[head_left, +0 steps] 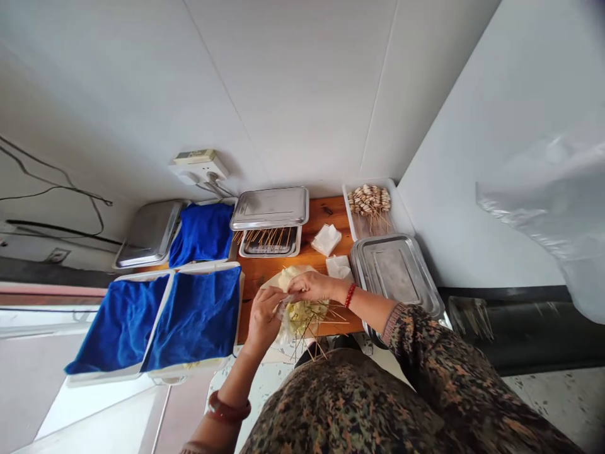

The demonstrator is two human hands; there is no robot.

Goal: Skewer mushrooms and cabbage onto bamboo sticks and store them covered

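My left hand (265,318) and my right hand (312,287) come together above the front of the wooden table, fingers closed on the gathered edge of a clear plastic bag (285,313). Exactly how the fingertips grip it is too small to tell. Just below them lies a pile of pale yellow-green food on skewers (302,313), whose thin sticks (333,313) point to the right and toward my body. Behind my fingers a pale, cream-coloured piece (287,276) shows, partly covered by my right hand.
Blue cloths (193,315) cover trays at left. A metal lid (271,208) rests over a tray of skewers (269,239) at the back. Paper napkins (326,239) lie mid-table. At right are stacked metal lids (397,271) and a white tray (401,211) of skewered food (370,200).
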